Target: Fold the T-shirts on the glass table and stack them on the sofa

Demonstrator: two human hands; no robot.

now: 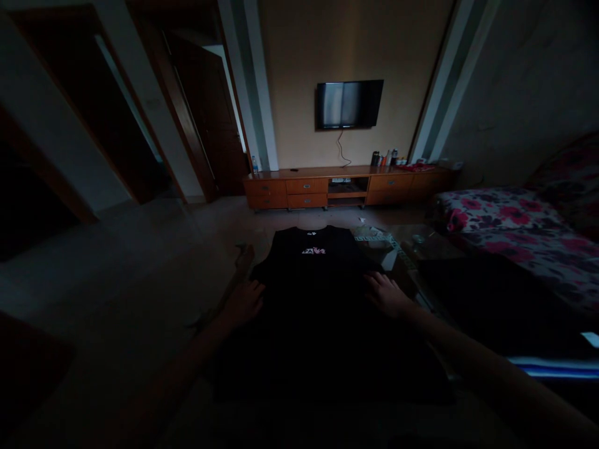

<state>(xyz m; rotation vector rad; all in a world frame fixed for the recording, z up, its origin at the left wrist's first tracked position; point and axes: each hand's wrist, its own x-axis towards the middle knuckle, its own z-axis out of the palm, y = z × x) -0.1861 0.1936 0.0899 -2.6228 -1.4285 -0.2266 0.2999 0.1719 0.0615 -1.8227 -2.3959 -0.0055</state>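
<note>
A black T-shirt (pixel 322 305) lies spread out on a glass table, its neckline towards the far side. A small white-and-pink print (pixel 313 251) shows on its chest. My left hand (pixel 246 301) rests on the shirt's left edge below the sleeve, fingers stretched out over the cloth. On the opposite edge lies my right hand (pixel 387 294), its fingers apart and touching the fabric. The lower part of the shirt fades into darkness, so its hem is hard to make out.
The glass table (pixel 397 255) has a patterned border. To the right stands a floral sofa (pixel 510 215) with dark cloth (pixel 491 299) in front of it. A wooden TV cabinet (pixel 306 187) holding bottles (pixel 386 158) is against the far wall, under a television (pixel 350 105). The room is dim.
</note>
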